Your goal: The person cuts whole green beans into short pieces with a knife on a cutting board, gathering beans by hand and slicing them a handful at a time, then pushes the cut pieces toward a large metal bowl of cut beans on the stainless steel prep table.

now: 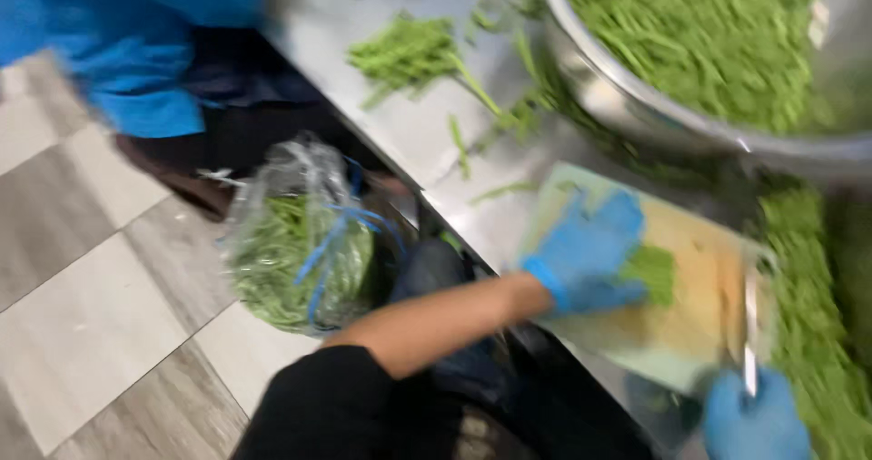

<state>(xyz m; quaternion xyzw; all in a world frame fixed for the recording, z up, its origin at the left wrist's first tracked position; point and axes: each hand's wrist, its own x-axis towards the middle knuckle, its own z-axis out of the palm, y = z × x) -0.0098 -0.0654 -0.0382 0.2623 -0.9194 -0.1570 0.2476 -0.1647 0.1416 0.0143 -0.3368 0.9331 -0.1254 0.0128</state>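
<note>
My left hand (589,253), in a blue glove, presses down on a small bunch of green beans (652,271) lying on a pale cutting board (690,319). My right hand (756,419), also gloved in blue, grips the handle of a knife (750,319) whose blade stands on the board just right of the bunch. The picture is blurred by motion.
A big metal bowl (627,106) full of cut green beans sits behind the board. Loose beans (409,53) lie on the steel counter (400,128), with a heap (813,306) at the right. A clear plastic bag of beans (295,242) stands on the tiled floor. A person in blue (136,42) stands at the upper left.
</note>
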